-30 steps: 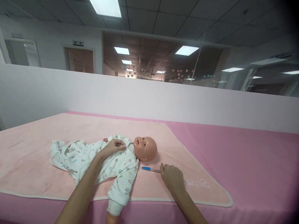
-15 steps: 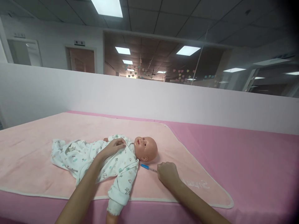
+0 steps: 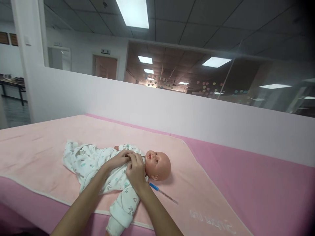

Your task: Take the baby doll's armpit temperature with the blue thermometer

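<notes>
A baby doll (image 3: pixel 158 165) lies on its back, head to the right, in a white long-sleeved outfit (image 3: pixel 83 160) with small green and brown prints. My left hand (image 3: pixel 120 160) rests on the doll's chest, its bent fingers closed on the outfit's front near the collar. Right beside it, my right hand (image 3: pixel 136 168) is curled at the collar, gripping the cloth; its fingertips are partly hidden. The two hands touch or nearly touch. Below the doll's head lies a thin thermometer (image 3: pixel 163 193) with a blue end, apart from both hands.
Under the doll is a peach blanket (image 3: pixel 197 186) with a pale edge and white lettering, spread over a pink table cover (image 3: pixel 270 183). A white low wall (image 3: pixel 172 109) with glass above stands behind. At far left is a dark table (image 3: pixel 13 83).
My right hand has let go of the thermometer, leaving it on the blanket, and moved left to the doll's collar. My left hand stays on the chest. The view has turned left.
</notes>
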